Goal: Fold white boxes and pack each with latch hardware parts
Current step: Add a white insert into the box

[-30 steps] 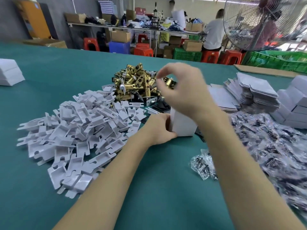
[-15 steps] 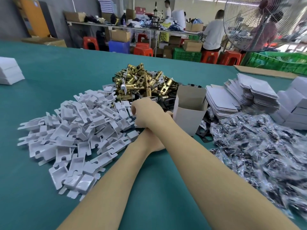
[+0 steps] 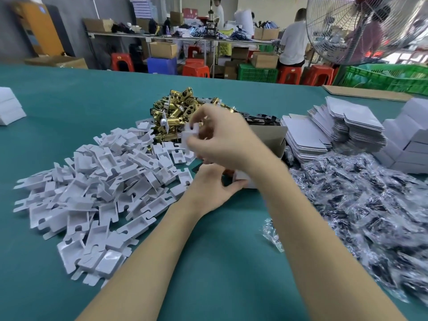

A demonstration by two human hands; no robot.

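**Visitor:** What changed just now?

**Inspector:** Half a second ago the right hand (image 3: 228, 140) was down on the pile of white plastic inserts (image 3: 97, 181). It has since lifted, pinching one insert (image 3: 191, 133) in curled fingertips, above and just left of the open box (image 3: 266, 140). A second ago it was at the brass latches (image 3: 178, 112), so I judge a latch is already inside, though the box interior is hidden.

**Visitor:** And the left hand (image 3: 213, 181)?

**Inspector:** It grips the box's lower near corner, thumb against the white wall, steadying it upright on the green table (image 3: 208, 262).

**Visitor:** So the insert goes in next?

**Inspector:** Most likely. Afterwards probably a bagged screw pack (image 3: 370, 205), then the flaps.

**Visitor:** Materials?

**Inspector:** The inserts are thin moulded plastic, glossy, shallow rectangular trays with notched tabs; light and slippery, prone to nesting. The latches are polished brass-coloured metal, cylindrical with flat plates. The box is white card outside, brown inside. Flat box blanks (image 3: 308, 140) are stacked at right, beside crinkled clear bags.
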